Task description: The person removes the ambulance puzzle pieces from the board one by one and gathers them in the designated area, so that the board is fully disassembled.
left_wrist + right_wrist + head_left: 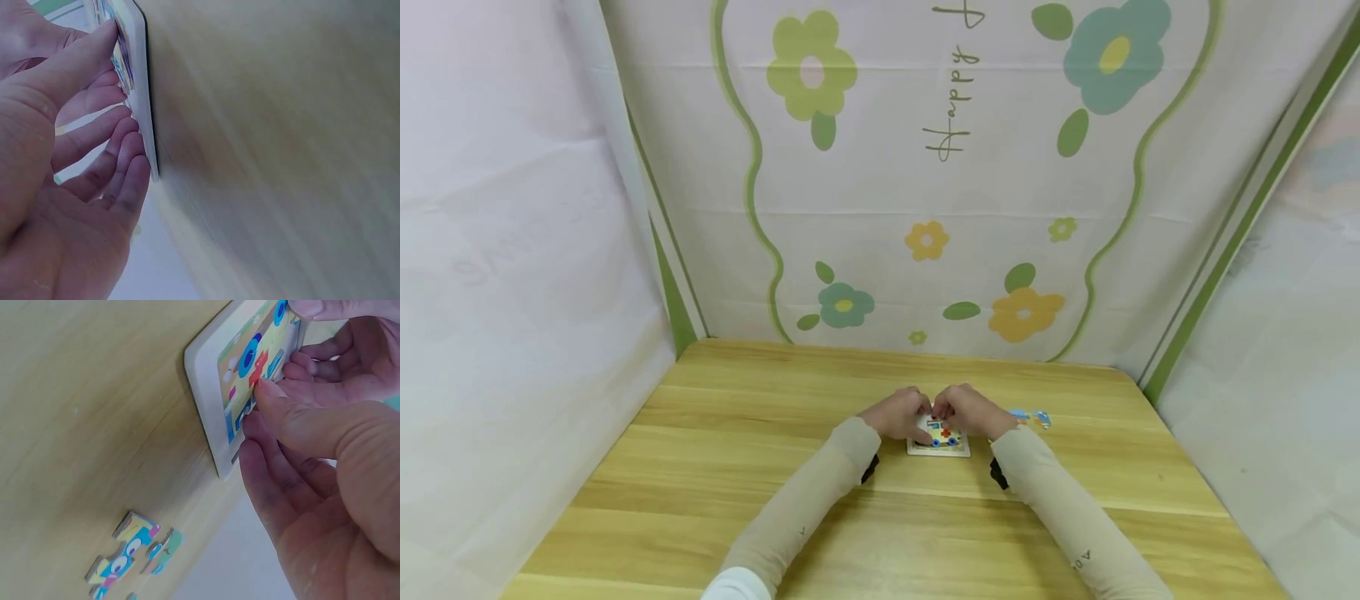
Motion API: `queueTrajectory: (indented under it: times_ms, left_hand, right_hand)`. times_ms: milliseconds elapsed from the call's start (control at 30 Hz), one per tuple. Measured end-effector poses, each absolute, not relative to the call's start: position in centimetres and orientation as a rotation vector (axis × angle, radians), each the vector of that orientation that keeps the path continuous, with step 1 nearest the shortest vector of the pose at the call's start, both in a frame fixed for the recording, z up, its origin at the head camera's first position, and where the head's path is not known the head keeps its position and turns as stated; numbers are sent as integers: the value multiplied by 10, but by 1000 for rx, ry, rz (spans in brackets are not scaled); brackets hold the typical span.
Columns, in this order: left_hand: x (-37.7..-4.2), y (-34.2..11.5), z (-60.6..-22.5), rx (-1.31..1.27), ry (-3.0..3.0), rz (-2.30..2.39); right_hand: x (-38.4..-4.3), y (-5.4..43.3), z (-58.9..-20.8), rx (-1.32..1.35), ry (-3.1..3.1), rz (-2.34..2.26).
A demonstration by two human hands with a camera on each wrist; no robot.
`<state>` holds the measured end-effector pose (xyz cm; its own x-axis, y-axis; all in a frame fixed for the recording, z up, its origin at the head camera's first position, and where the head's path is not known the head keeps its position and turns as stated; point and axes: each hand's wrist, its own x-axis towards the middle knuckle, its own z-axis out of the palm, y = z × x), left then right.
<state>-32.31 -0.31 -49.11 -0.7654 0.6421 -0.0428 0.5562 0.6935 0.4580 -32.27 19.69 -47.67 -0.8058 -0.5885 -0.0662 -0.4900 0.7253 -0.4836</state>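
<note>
A small jigsaw puzzle board (940, 453) with a pale frame lies on the wooden table, bearing a cartoon vehicle with blue wheels and a red cross. My left hand (901, 414) holds it from the left; its thumb (94, 47) lies on the picture while the curled fingers meet the far edge. From the right, my right hand (967, 410) pinches a puzzle piece (245, 411) between thumb and fingertips at the picture's far side. Most of that piece is hidden by the fingers. Both hands almost touch over the board.
Several loose puzzle pieces (128, 553), blue, yellow and green, lie on the table (737, 467) to the right of the board. A flowered white cloth (865, 183) hangs behind the table, with more pale cloth at both sides.
</note>
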Motion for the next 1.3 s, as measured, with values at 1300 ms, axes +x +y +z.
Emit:
queueTrajectory:
  times_ms: [1300]
  left_hand:
    - [-320, 1, -491, 858, 2707, 655]
  right_hand:
    - [-311, 202, -458, -878, 2647, -830]
